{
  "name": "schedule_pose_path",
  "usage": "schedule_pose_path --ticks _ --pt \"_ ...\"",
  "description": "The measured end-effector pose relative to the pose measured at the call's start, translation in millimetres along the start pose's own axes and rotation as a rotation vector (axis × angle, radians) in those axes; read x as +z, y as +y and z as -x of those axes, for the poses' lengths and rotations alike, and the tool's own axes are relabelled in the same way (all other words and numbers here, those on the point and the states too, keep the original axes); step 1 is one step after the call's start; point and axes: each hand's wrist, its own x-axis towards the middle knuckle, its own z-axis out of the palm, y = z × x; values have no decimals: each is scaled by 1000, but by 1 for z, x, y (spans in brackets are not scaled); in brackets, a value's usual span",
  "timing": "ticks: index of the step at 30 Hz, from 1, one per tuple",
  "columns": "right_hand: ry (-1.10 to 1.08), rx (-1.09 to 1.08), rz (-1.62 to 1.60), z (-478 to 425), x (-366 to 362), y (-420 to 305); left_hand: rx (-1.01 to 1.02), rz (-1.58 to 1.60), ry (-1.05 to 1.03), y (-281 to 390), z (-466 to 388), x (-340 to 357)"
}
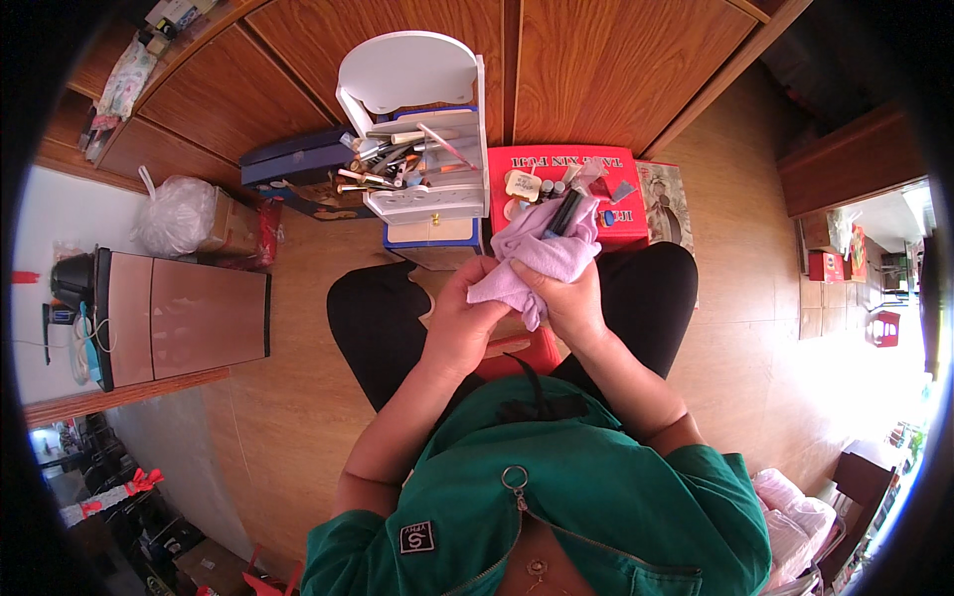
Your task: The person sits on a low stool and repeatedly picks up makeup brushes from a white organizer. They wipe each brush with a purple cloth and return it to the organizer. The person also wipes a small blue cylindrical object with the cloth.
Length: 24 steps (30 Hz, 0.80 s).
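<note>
My left hand (463,320) grips one end of a pinkish-purple cloth (555,257) in front of my lap. My right hand (570,302) holds the same cloth at its right side, thumb on top. Whether anything is wrapped in the cloth cannot be seen. The cloth's far part reaches over a red box (626,208), where dark tubes (564,214) lie against it. A cream-coloured compact (522,185), small bottles and a blue-capped item (608,218) rest on that box. Left of it stands a white cosmetics organizer (428,206) holding several makeup brushes (387,160).
Wooden cabinet doors (633,67) rise behind the boxes. A dark blue box (298,167) lies left of the organizer. Farther left are a tied plastic bag (175,216) and a small pinkish refrigerator (209,316). A red stool (522,350) shows between my knees.
</note>
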Motion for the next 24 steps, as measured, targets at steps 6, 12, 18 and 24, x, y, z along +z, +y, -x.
schedule_pose_path --ticks 6,12,18,24 --pt "91 37 -278 -16 -4 -13 -2 -224 -64 -2 -1 -5" --pt "151 0 -344 -23 -1 -28 418 -819 -4 -12 -1 -10" --pt "58 -80 33 -1 -4 11 462 -631 48 -14 -3 -8" --pt "141 -171 64 -4 -6 -15 320 -766 -22 -16 -2 -20"
